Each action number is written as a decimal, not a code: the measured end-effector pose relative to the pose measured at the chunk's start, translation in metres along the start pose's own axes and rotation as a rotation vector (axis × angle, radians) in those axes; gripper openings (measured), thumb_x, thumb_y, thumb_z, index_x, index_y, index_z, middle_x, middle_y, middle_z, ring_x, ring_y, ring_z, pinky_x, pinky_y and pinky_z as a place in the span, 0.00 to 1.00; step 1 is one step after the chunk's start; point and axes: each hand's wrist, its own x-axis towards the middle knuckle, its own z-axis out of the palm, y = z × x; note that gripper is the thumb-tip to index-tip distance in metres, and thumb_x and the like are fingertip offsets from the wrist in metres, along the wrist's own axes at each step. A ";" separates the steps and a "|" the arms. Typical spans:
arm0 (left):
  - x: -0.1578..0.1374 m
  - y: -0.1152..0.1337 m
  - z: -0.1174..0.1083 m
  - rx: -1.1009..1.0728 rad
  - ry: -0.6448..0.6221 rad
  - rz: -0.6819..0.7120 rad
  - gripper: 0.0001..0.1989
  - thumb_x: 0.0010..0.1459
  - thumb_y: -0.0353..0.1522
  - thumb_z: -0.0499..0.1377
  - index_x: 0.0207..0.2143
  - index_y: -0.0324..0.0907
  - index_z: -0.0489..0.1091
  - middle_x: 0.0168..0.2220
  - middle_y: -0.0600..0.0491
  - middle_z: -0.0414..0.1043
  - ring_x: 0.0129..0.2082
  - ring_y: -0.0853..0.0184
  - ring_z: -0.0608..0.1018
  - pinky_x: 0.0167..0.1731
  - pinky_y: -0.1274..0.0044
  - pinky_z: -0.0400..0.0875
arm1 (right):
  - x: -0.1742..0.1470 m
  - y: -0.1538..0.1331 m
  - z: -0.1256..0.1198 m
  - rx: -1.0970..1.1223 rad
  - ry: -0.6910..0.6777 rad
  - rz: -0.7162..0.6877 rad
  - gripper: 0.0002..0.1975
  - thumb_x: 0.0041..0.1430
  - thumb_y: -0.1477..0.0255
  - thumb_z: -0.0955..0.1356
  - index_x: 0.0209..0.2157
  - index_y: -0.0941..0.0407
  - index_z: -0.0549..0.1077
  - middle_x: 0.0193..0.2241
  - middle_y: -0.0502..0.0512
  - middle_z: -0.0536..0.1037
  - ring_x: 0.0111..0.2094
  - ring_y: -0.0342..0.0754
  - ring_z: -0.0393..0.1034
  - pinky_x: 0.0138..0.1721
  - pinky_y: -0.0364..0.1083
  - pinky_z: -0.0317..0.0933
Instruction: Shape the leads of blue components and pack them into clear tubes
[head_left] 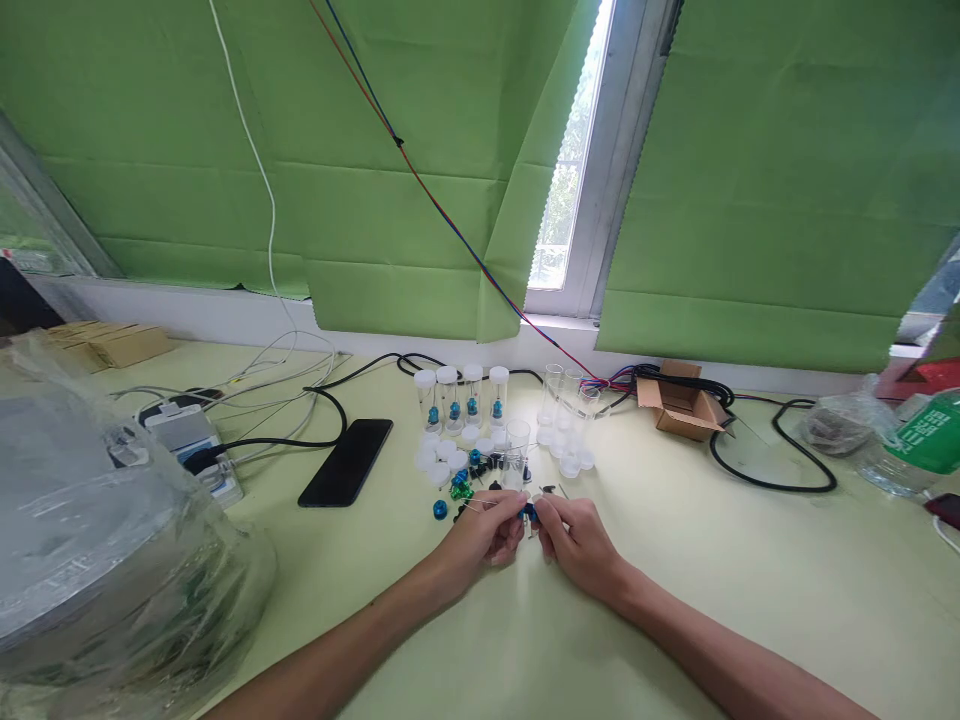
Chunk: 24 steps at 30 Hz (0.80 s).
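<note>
Two hands (pixel 487 528) (pixel 577 535) pinch a blue part (pixel 529 511), four capped tubes (pixel 472 395) upright, box (pixel 684 412) near the bench's (pixel 750 550) back edge.

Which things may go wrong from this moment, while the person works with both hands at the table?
The clear tube stands just beyond the left hand and right hand, so a knuckle might tip it over. The small blue part between the fingertips is tiny and could slip away. The round blue piece lies loose near the left hand and might get knocked aside.
</note>
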 end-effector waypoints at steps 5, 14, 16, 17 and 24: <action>0.000 0.000 0.000 -0.031 0.032 -0.040 0.22 0.53 0.45 0.61 0.17 0.39 0.60 0.15 0.58 0.59 0.14 0.77 0.58 0.16 0.79 0.43 | 0.001 -0.003 -0.001 -0.020 0.065 -0.013 0.28 0.70 0.62 0.54 0.17 0.55 0.63 0.14 0.49 0.66 0.18 0.42 0.60 0.24 0.42 0.57; 0.003 -0.001 -0.001 -0.094 0.069 -0.010 0.20 0.54 0.43 0.61 0.18 0.39 0.62 0.15 0.58 0.59 0.13 0.77 0.57 0.15 0.79 0.41 | -0.001 -0.006 -0.001 0.041 0.105 -0.079 0.09 0.63 0.67 0.65 0.41 0.56 0.70 0.25 0.50 0.72 0.22 0.43 0.65 0.25 0.42 0.61; 0.003 -0.002 -0.001 -0.087 0.052 -0.001 0.21 0.55 0.42 0.60 0.18 0.39 0.61 0.16 0.58 0.59 0.13 0.77 0.57 0.15 0.79 0.41 | -0.001 -0.006 -0.001 0.054 0.095 -0.079 0.07 0.63 0.68 0.65 0.40 0.56 0.70 0.25 0.51 0.74 0.24 0.44 0.67 0.26 0.43 0.62; 0.003 -0.003 -0.002 -0.081 0.044 0.002 0.21 0.56 0.42 0.60 0.18 0.39 0.61 0.16 0.58 0.59 0.13 0.77 0.57 0.15 0.79 0.41 | -0.001 -0.006 -0.001 0.061 0.088 -0.075 0.07 0.64 0.68 0.64 0.39 0.56 0.70 0.25 0.52 0.75 0.24 0.45 0.68 0.27 0.43 0.62; 0.002 -0.004 -0.003 -0.060 0.024 -0.003 0.21 0.57 0.42 0.60 0.18 0.39 0.60 0.16 0.58 0.58 0.13 0.77 0.57 0.16 0.79 0.42 | 0.000 -0.006 -0.002 0.072 0.035 -0.040 0.09 0.65 0.69 0.62 0.35 0.57 0.71 0.25 0.53 0.75 0.25 0.45 0.67 0.28 0.43 0.61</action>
